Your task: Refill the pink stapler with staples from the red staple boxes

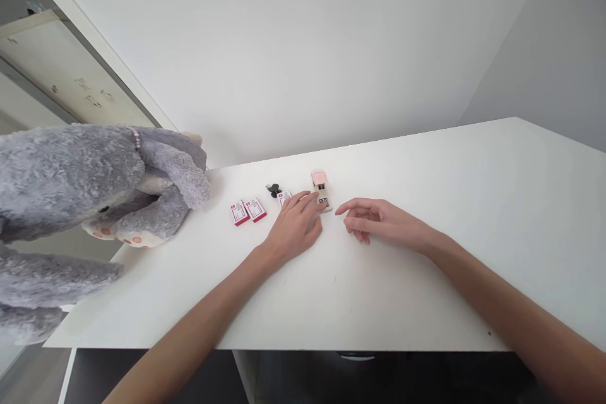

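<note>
A small pink stapler [320, 187] lies open on the white table [426, 214]. My left hand [296, 227] rests flat, its fingertips touching the stapler's lower end and partly covering a small red-and-white staple box [283, 196]. My right hand [374, 219] lies just right of the stapler, fingers loosely curled and apart, holding nothing. Two more red-and-white staple boxes [248, 211] sit to the left of my left hand. A small black object [273, 189] lies behind them.
A large grey plush toy [95, 183] lies on the table's left end, paws toward the boxes. A white wall stands behind the table. The table's near edge runs along the bottom, with a dark gap below it.
</note>
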{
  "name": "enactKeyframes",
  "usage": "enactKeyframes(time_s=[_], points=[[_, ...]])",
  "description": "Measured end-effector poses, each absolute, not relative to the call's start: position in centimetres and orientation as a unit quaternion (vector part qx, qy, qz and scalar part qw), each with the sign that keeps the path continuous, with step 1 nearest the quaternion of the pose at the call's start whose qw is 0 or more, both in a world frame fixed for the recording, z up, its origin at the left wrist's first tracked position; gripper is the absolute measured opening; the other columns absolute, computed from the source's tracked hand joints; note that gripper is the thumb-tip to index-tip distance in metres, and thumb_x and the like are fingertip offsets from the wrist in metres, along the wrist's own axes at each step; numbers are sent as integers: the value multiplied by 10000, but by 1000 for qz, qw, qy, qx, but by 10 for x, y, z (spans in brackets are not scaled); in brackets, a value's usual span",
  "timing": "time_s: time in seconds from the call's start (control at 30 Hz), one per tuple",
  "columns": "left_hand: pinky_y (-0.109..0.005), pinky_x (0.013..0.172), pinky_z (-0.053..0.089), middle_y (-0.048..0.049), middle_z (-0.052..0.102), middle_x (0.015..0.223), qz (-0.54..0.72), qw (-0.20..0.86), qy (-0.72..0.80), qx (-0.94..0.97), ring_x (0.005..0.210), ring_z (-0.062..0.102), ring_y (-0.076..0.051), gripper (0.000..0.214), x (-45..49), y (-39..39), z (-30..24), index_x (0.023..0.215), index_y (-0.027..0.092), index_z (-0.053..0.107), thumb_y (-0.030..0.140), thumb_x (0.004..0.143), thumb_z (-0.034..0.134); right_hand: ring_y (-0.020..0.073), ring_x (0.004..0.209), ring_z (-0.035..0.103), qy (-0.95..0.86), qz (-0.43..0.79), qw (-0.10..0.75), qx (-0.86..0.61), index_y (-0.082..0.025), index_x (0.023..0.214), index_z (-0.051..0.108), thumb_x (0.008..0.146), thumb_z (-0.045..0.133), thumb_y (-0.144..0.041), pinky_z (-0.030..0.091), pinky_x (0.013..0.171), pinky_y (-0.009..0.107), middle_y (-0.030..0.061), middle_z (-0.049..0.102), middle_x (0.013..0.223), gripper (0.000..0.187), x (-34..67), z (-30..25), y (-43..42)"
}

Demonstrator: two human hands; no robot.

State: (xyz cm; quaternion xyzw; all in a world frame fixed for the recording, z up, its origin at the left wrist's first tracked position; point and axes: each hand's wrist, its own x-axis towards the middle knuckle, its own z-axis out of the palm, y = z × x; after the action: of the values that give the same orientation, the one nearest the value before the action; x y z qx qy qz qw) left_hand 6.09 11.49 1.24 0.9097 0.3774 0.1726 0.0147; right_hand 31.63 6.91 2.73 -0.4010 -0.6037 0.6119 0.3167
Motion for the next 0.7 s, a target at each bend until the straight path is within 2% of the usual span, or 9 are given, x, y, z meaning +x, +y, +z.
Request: enactKeyframes(time_s=[0.27,0.4,0.47,0.6,0.7], points=[[-534,1159,467,-104,615,1496,189,39,345,919,1461,494,-293,251,61,115,15,1187,207,644,187,972,515,170,726,585,-594,589,349,-423,-260,1174,704,918,697,-579,495,743,377,28,675,900,409,316,28,68],[-514,1144,479,-105,629,1477,196,55,329,922,1441,519,-287,184,61,114,16,1104,211,635,186,958,526,174,707,560,-577,570,390,-436,-248,1109,707,918,693,-594,477,698,364,18,633,818,396,316,29,68],[-504,1147,476,-110,663,1424,202,66,323,922,1424,535,-285,221,62,114,17,1149,209,631,184,952,533,167,685,538,-562,553,422,-447,-245,1054,705,915,696,-601,464,677,355,10,604,781,383,316,30,68],[-496,1139,479,-95,745,1226,205,93,312,923,1379,570,-284,458,64,112,19,1393,208,542,188,936,565,162,668,507,-529,493,499,-477,-247,945,691,905,703,-605,452,674,350,2,575,753,361,316,33,68],[-478,1131,484,-75,753,1176,194,115,302,926,1343,597,-274,410,65,111,22,1362,220,557,219,953,577,186,744,545,-520,434,544,-495,-250,906,693,898,708,-589,474,730,362,19,617,814,339,315,32,69]])
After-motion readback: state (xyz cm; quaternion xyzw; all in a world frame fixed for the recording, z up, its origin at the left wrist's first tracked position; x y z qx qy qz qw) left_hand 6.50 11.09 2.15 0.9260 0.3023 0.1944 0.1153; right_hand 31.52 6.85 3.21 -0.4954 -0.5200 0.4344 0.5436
